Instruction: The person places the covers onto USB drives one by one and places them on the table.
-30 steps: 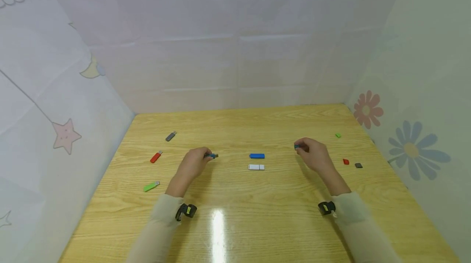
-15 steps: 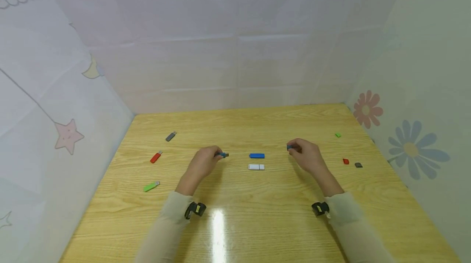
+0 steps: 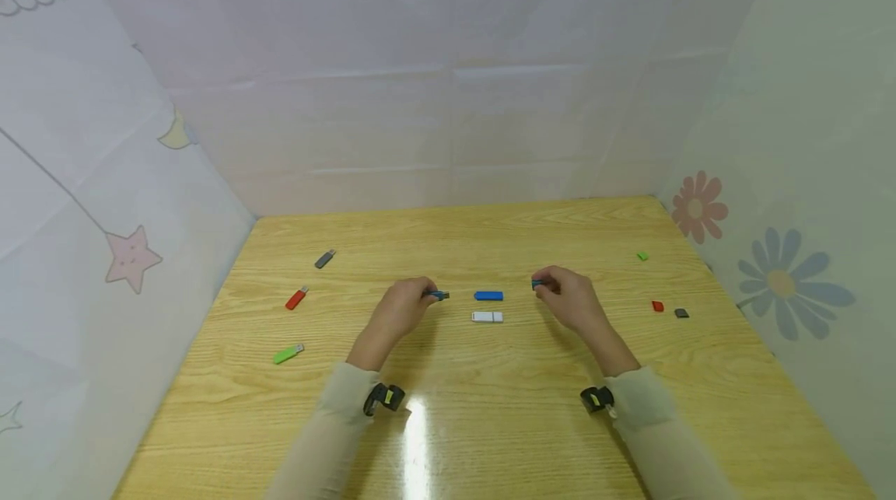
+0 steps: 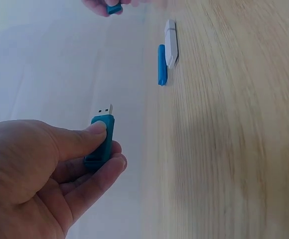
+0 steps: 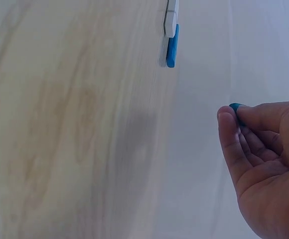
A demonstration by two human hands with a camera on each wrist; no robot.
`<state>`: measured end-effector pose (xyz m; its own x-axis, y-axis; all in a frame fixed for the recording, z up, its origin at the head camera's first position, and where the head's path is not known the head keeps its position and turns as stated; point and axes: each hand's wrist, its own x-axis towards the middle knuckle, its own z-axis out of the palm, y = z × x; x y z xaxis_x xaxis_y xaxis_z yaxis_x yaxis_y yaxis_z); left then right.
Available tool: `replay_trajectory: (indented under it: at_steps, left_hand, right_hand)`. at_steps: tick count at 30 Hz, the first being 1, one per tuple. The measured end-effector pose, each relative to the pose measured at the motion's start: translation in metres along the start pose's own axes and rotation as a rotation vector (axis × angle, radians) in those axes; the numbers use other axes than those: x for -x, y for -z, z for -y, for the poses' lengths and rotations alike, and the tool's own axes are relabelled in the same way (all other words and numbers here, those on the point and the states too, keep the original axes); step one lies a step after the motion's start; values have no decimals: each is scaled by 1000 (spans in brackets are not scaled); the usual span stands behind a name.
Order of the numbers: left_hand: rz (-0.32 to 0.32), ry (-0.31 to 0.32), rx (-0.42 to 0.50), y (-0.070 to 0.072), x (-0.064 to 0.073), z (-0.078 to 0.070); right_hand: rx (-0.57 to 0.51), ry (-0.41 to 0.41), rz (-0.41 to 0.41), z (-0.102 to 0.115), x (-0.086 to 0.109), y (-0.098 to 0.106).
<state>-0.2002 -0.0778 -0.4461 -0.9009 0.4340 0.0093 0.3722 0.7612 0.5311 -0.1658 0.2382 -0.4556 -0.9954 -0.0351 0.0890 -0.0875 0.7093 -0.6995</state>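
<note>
My left hand [image 3: 404, 305] pinches a teal USB stick [image 4: 102, 142] between thumb and fingers, its bare metal plug pointing toward the right hand. Across from it, my right hand [image 3: 570, 298] pinches a small teal cap [image 5: 235, 107], mostly covered by the fingertips. Both hands are raised over the table, with a gap between them. On the tabletop between the hands lie a blue USB stick [image 3: 488, 295] and, nearer me, a white USB stick [image 3: 487, 316], both with caps on.
Left on the wooden table [image 3: 448, 243] lie uncapped grey [image 3: 325, 259], red [image 3: 296, 298] and green [image 3: 288, 354] USB sticks. At the right are loose green [image 3: 642, 256], red [image 3: 658, 305] and grey [image 3: 682, 313] caps. Sheet-covered walls enclose the back and sides.
The left hand has moved right with the teal USB stick, and the right hand left with the cap, narrowing the gap. The things on the table have stayed put.
</note>
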Motion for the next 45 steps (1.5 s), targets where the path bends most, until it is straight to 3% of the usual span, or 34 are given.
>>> replay_trajectory:
  at_steps: [18, 29, 45]
  left_hand:
    - [18, -49, 0, -11, -9, -16]
    - [-9, -123, -7, -14, -9, -24]
    - [4, -151, -11, -22, -14, -34]
  right_hand:
    - [-73, -9, 35, 18, 0, -17]
    - [-61, -2, 46, 28, 1, -28]
    - [-100, 21, 74, 42, -1, -42]
